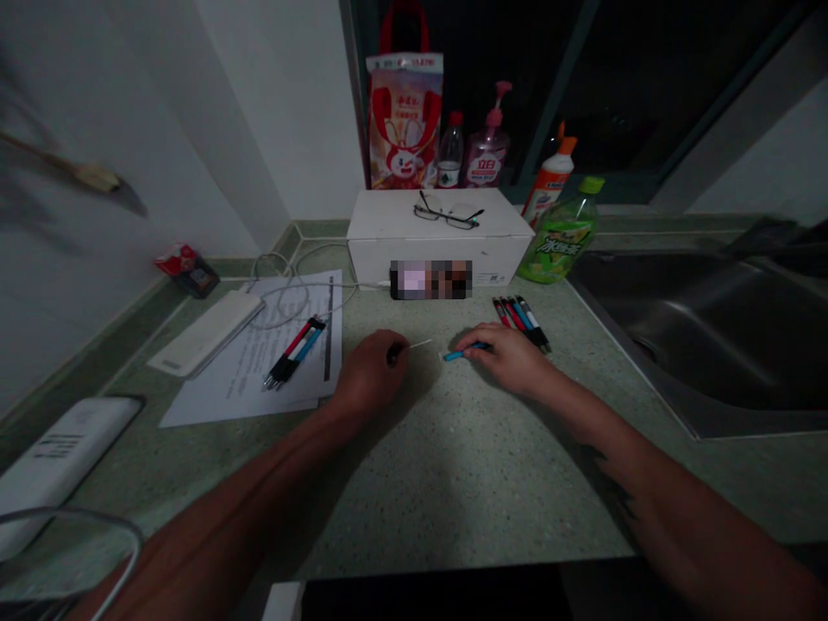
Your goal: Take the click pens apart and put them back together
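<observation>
The left hand [373, 371] is closed around a dark pen piece [394, 353], with a thin white stick [420, 343] poking out of it towards the right hand [508, 355]. The right hand pinches a blue pen barrel [461, 353] between its fingertips, one end facing the stick; a small gap separates the two. Both hands are low over the worktop [453, 483].

Just beyond the right hand, several pens [519, 317] lie side by side, in red, blue and white with dark grips. To the left of the left hand, another bunch of pens [296, 350] rests on printed paper [249, 392], and past it a flat white block [210, 332] lies partly over the sheet.

Ahead of the hands, a phone [430, 281] leans against a white box [370, 259], on which folded-out glasses [456, 222] rest. A green bottle [561, 246] stands beyond the right hand, beside the box, and the sink [730, 336] is farther to that hand's right.
</observation>
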### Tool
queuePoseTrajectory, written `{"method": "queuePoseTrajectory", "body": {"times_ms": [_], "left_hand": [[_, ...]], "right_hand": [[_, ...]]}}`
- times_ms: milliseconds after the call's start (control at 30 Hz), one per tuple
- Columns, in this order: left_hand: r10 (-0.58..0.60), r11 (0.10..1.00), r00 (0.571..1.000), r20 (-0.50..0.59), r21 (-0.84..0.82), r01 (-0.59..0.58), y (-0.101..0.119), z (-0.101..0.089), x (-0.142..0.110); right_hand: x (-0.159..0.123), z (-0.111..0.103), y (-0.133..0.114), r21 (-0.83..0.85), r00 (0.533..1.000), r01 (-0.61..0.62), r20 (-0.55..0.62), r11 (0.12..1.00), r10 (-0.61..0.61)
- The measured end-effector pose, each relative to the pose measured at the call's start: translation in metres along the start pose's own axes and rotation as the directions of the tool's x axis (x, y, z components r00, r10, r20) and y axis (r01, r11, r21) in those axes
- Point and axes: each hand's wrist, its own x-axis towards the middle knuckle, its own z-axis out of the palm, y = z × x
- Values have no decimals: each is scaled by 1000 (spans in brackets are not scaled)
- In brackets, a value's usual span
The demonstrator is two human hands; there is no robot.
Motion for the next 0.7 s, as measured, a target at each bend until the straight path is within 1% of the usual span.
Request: {"method": "queuePoseTrajectory", "body": {"times_ms": [100,167,233,300,333,400,500,567,700], "left_hand": [[-14,1000,1000,-1,-10,14,0,0,0],[-12,1000,1000,-7,-17,12,0,0,0],[-1,1000,1000,-7,-22,1,0,1,0],[4,1000,1000,-3,-21,-4,0,1,0],[5,1000,1000,0,-21,-5,0,1,0],[13,1000,1000,0,-18,-13,1,2,-1],[46,999,999,1,-17,-46,1,2,-1],[70,997,998,10,-15,-69,0,3,-2],[126,992,992,25,-12,-126,-1,6,-2]], "right_hand": [[0,-3,3,42,1000,-6,-28,999,8],[0,-3,6,54,997,-21,-73,998,25],[2,1,7,46,985,-54,-162,998,60],[5,9,6,24,962,-83,-261,996,86],[7,14,5,9,956,-85,-283,996,84],[10,23,2,-24,961,-76,-270,997,67],[12,30,-3,-82,982,-30,-189,996,14],[11,30,-5,-111,988,3,-154,994,-20],[6,20,-14,-119,983,67,-160,991,-86]]}}
